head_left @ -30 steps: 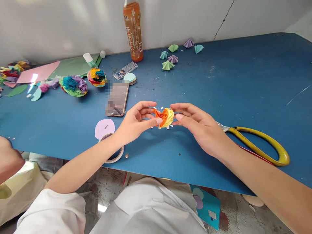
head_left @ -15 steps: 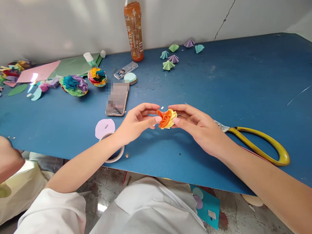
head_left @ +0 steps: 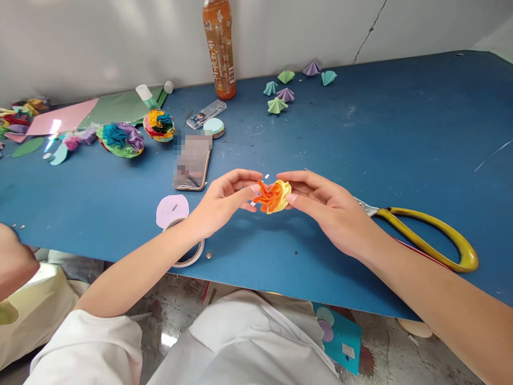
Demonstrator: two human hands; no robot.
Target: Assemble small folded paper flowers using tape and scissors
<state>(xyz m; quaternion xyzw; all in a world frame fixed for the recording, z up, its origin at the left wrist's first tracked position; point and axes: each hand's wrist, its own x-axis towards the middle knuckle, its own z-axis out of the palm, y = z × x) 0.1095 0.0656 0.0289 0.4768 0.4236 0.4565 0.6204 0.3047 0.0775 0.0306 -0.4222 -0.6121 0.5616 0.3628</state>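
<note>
An orange and yellow folded paper flower (head_left: 273, 195) is held just above the blue table (head_left: 380, 139), between both my hands. My left hand (head_left: 222, 200) pinches its orange side with thumb and fingers. My right hand (head_left: 324, 206) pinches the yellow side from the right. A few tiny white paper bits lie on the table around the flower.
Yellow-handled scissors (head_left: 425, 235) lie right of my right hand. A phone (head_left: 193, 163), a lilac paper circle (head_left: 172, 210) and a tape roll (head_left: 188, 255) sit to the left. Finished paper balls (head_left: 120, 139), a bottle (head_left: 218, 48) and small paper fans (head_left: 276, 105) are further back. Another person's arm (head_left: 14, 262) shows at the left edge.
The flower has been turned a little between my fingers, so more of the orange folds face up. Both hands stay in nearly the same spot.
</note>
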